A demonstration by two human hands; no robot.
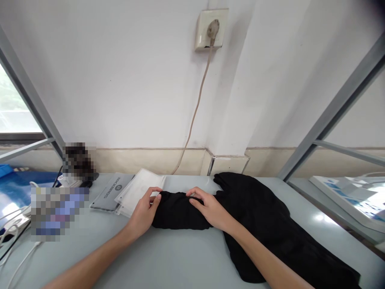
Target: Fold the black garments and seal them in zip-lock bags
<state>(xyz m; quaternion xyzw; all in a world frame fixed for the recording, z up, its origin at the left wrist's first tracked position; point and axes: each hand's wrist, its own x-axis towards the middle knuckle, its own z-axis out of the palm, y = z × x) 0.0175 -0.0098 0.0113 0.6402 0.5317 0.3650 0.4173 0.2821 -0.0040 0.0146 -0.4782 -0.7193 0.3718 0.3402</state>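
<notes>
A folded piece of black cloth lies on the light grey-blue table between my hands. My left hand pinches its upper left corner between thumb and fingers. Along the top edge, near its right end, my right hand has thumb and fingers closed on the same cloth. A larger spread of black fabric reaches from beyond my right hand to the lower right, partly under my right forearm. Whether the two are joined I cannot tell.
Left of my left hand lie a grey ROCKBROS bag and several whitish plastic bags. White cables run along the far left. A plug cord drops behind the table. Grey metal posts flank both sides.
</notes>
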